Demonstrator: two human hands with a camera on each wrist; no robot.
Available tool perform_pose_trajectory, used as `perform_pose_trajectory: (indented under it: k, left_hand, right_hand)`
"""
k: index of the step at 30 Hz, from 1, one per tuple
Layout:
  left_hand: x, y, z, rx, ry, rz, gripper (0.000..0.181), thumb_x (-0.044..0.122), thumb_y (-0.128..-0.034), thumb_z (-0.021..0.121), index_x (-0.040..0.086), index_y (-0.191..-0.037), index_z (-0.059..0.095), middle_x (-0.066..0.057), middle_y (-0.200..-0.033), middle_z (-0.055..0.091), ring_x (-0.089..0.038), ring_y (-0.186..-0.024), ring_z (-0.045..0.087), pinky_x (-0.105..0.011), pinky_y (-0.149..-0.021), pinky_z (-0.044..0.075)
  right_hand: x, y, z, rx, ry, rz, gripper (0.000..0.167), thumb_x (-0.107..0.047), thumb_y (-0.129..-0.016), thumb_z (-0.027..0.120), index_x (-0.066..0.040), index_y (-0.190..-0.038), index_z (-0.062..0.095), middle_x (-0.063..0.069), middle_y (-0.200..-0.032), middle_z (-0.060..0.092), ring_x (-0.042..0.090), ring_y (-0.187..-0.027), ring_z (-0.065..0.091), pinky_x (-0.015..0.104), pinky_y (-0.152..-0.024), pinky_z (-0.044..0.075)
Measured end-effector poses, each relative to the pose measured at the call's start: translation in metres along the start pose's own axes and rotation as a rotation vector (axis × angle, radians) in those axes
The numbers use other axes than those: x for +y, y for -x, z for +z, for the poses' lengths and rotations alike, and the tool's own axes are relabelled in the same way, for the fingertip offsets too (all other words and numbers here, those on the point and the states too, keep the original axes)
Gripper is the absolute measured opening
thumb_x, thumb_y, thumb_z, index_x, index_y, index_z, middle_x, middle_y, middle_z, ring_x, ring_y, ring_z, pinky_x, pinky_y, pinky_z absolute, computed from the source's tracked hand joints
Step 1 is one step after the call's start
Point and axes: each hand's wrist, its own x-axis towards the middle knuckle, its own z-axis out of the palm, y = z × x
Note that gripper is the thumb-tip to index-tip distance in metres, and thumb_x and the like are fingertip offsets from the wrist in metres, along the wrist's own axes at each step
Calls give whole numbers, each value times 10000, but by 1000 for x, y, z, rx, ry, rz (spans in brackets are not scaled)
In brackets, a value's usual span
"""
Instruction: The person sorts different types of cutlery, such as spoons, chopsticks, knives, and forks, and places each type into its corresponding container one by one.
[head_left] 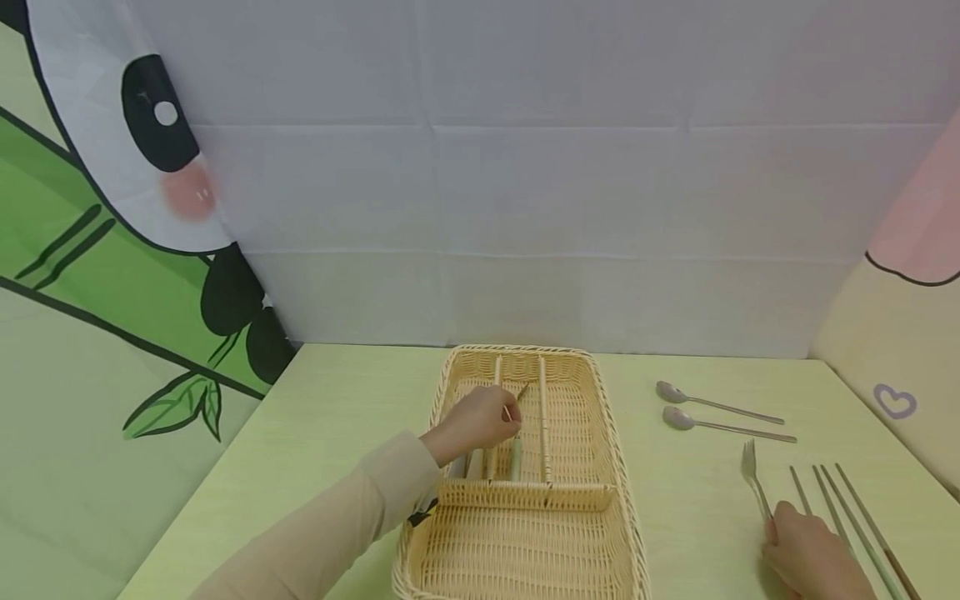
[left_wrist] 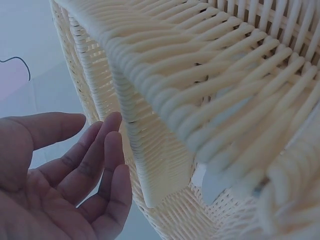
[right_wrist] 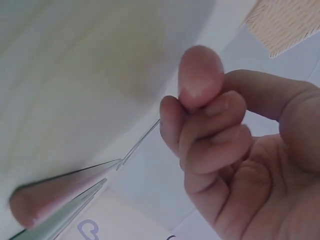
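- On a pale yellow table [head_left: 352, 392], a wicker basket [head_left: 525, 554] stands centrally; dividers make three long compartments behind one wide front compartment, apparently so slim utensils can lie lengthwise.
- Reaching over the basket's middle compartment, the left hand [head_left: 480, 421] has loosely bent fingers, thumb well apart; its wrist view shows nothing held. Whether it touches a divider, I cannot tell.
- Below it, a green handle [head_left: 516, 460] lies lengthwise in the middle compartment, and a white handle [head_left: 475, 464] in the left one, both partly hidden.
- At the table's right, the right hand [head_left: 813, 550] has curled fingers, thumb closed in, pinching a fork [head_left: 750, 465] by its handle; this probably keeps the tines free, pointing away from the person.
- Beside that hand, thin sticks [head_left: 873, 527] lie roughly side by side; beyond, two spoons [head_left: 678, 418] lie bowls toward the basket, perhaps leaving their handles easy to grasp.
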Motion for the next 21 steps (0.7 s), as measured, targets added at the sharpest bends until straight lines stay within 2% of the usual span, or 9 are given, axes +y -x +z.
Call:
perform_pose_trajectory:
  k: [4,12,16,21]
  left_hand:
    - [3,0,-1,5,13,-1,113,139,-879,569,92,-812,647,-3,-724,601,-97,-485,424,-242,-476,362]
    - [10,0,-2,-3,46,0,117,169,-886,578,94,-825,644,11,-725,614,-100,-526,467,-244,-501,389]
    - [16,0,-1,-2,48,15,123,158,-886,577,84,-831,658,6,-734,623,-108,-552,492,-250,-522,406]
    - [21,-2,2,-6,64,16,123,153,-883,576,87,-827,662,7,-729,621,-104,-543,479,-246,-510,393]
  right_hand:
    - [-6,2,-3,29,-10,3,97,-52,-801,475,-53,-738,401,18,-549,425,148,-480,416,287,-463,314]
    - [-21,3,-6,52,-68,11,145,-75,-856,415,-63,-731,343,14,-557,404,134,-462,437,270,-439,311]
    - [-30,3,-5,93,-60,-20,127,-64,-863,423,-41,-748,375,7,-535,387,124,-448,426,235,-415,317]
    - [-43,3,-3,165,-21,-65,141,-80,-874,425,-55,-739,391,-20,-519,339,99,-438,344,214,-397,266]
